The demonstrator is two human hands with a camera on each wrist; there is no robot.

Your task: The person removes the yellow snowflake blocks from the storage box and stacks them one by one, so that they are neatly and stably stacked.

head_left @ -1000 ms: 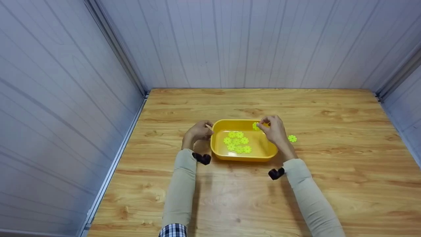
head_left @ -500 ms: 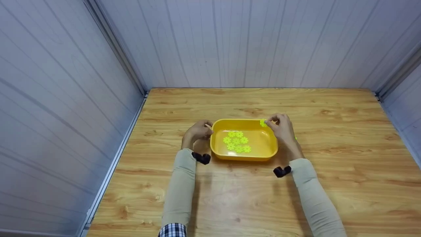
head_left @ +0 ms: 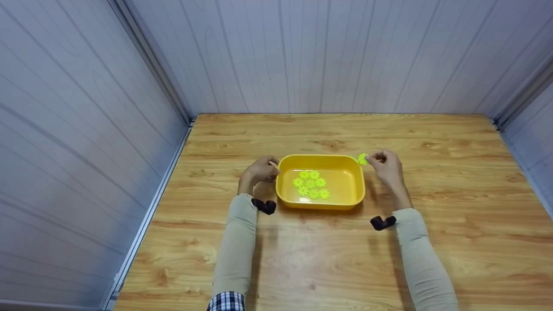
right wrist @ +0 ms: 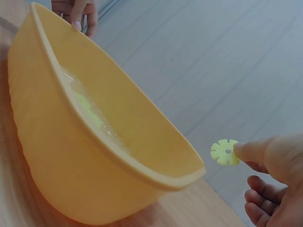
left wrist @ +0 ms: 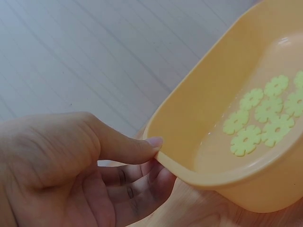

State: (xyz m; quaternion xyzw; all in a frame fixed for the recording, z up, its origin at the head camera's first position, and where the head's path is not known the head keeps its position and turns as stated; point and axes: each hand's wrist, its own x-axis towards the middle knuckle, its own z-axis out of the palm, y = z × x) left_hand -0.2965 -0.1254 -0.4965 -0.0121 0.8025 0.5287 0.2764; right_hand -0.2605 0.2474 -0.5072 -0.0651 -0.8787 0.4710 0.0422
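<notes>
A yellow plastic basin [head_left: 320, 206] stands on the wooden table, holding several yellow-green flower-shaped slotted discs [head_left: 310, 184] in a loose cluster on its floor. My left hand [head_left: 260, 169] grips the basin's left end; the left wrist view has the thumb [left wrist: 137, 150] over the rim and the fingers curled outside. Just beyond the far right corner, my right hand [head_left: 389, 169] pinches a single flower-shaped disc [head_left: 363, 159] between thumb and finger. In the right wrist view that disc [right wrist: 224, 152] is held in the air, apart from the basin's rim [right wrist: 142, 171].
The wood-grain table [head_left: 311, 255] extends around the basin on every side. A pale panelled wall [head_left: 302, 56] rises behind it, and another wall [head_left: 77, 151] stands at the left. Dark wrist cameras [head_left: 382, 223] jut out from both sleeves.
My right hand has moved right, carrying the pinched disc from over the basin to outside its far right corner. A disc seen earlier on the table at the right is no longer visible.
</notes>
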